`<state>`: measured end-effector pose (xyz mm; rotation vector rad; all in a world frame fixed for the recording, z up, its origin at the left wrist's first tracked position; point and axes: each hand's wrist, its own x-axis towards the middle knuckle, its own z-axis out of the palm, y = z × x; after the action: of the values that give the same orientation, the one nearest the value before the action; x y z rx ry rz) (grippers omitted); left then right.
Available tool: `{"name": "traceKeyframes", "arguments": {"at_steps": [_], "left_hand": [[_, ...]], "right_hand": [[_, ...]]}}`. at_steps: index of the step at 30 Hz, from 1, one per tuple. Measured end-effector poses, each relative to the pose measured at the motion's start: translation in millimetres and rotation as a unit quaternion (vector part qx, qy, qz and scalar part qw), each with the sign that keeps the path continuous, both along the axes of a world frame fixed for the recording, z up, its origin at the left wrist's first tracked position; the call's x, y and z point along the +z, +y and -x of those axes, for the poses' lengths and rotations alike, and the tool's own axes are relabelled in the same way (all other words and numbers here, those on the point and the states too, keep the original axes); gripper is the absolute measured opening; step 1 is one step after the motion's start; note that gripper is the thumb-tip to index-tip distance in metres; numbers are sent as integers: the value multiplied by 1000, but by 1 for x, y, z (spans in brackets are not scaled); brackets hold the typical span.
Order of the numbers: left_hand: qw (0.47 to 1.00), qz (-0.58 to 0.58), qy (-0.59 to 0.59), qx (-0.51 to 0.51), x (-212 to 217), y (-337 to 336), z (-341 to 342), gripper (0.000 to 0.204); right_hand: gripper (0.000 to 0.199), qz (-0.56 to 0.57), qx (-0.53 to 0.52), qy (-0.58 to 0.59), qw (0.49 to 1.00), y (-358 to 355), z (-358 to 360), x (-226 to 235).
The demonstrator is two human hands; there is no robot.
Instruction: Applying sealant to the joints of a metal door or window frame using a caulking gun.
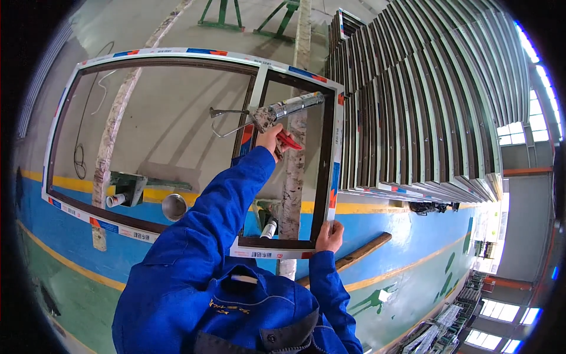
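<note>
My left hand (270,141) is closed around the grip of a caulking gun (295,105). The gun has a silver barrel, a red trigger and a rod at its back end; its front end points right, near the upper right corner of a window frame (256,97). This large frame is dark inside, with white and coloured protective film along its outer edges, and a bar divides it into a wide and a narrow opening. At the frame's near right corner my right hand (329,237) grips the edge, thumb up. The gun's far tip is too small to make out.
Long, paint-stained beams (115,127) run under the frame on green stands (132,187). A round metal tin (174,207) shows at its near side. Many stacked frames (418,112) stand at the right. A wooden plank (354,255) lies on the painted floor.
</note>
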<state>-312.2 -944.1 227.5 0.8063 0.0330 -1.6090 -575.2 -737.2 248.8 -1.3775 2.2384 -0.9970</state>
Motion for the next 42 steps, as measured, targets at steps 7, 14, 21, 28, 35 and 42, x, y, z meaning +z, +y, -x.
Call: {"name": "traceKeyframes", "arguments": {"at_steps": [7,14,21,28,35,42], "left_hand": [[1000,0,4,-6,6,0,-1,15],[1000,3,-28,-7,16,0,-3,13],[954,81,-285,-52,54,-22,-7,19],[689,211,-693,-34,143,-67,-7,29],[576,168,-780,-176,203,-65,-3,35],[833,184,-494,-168,221,71,-33,18]], "right_hand": [[30,8,-6,-6,1000,0,1,-1],[31,2,-12,-18,1000,1,0,1],[31,7,-12,-27,1000,0,3,-4],[32,6,-21,-16,1000,3,8,-4],[26,49,-12,25,998,5,9,-2],[36,35,-17,-43,998,17,20,14]]}}
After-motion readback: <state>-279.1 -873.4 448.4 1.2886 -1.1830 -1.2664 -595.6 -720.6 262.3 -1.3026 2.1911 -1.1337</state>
